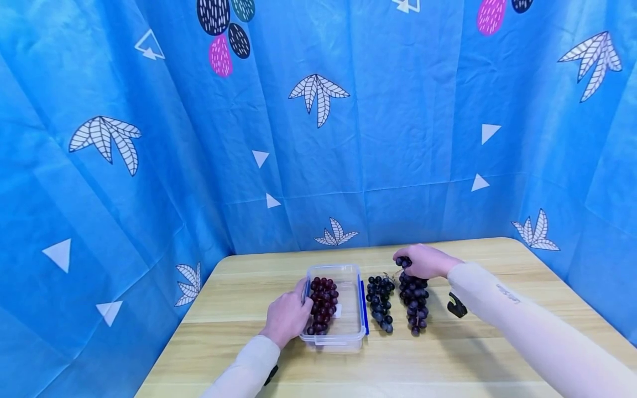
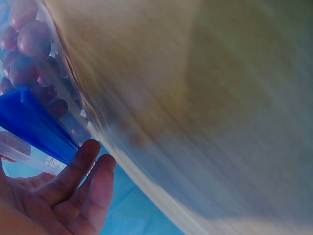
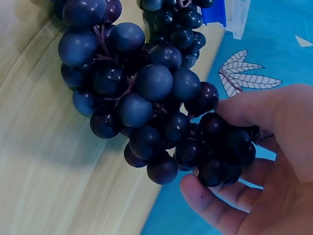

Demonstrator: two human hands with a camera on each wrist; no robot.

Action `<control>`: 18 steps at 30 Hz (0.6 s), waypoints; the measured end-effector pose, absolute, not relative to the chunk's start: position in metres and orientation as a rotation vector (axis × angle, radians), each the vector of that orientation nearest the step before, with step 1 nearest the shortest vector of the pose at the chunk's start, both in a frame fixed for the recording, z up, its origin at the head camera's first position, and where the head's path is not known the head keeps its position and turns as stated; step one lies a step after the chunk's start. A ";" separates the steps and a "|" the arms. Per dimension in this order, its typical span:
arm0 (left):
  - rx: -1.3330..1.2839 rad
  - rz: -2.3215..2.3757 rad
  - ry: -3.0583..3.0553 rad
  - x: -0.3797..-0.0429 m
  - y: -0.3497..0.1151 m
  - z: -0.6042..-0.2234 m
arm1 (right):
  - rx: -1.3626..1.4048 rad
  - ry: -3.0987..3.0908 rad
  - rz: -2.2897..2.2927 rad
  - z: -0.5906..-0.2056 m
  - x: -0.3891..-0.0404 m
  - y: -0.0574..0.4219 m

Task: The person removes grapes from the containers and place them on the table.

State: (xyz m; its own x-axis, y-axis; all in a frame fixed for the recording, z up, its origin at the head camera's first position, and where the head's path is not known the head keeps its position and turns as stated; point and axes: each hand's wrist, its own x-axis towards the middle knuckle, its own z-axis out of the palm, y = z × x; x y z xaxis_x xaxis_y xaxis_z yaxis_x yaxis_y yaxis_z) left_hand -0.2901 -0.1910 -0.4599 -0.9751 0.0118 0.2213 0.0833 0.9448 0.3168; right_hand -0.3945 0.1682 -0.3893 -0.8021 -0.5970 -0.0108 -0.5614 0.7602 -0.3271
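Red grapes (image 1: 324, 304) already lay in the box (image 1: 350, 315) the left hand (image 1: 287, 316) gripped; the half-closed right hand (image 1: 423, 261) pinched the right dark bunch (image 1: 414, 301) (the left dark bunch (image 1: 380, 305) apparently remained too).

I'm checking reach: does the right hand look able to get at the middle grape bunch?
Probably yes: the middle bunch lies close by with nothing over it, though the right hand must likely release the rightmost bunch first.

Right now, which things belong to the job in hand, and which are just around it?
Belongs, it seems:
clear rectangular plastic container with blue clips, held by left hand
red grape bunch inside
purple grape bunch, gripped by right hand
black grape bunch beside container, probably

Just surroundings:
pale wooden table
blue patterned cloth backdrop
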 end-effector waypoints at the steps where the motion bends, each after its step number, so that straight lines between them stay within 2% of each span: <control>1: -0.069 -0.480 -2.882 -0.290 -0.191 -0.460 | -0.931 2.838 -0.468 -0.389 -0.395 0.167; 18: -0.055 -0.492 -2.888 -0.289 -0.191 -0.459 | -0.774 2.889 -0.424 -0.399 -0.408 0.157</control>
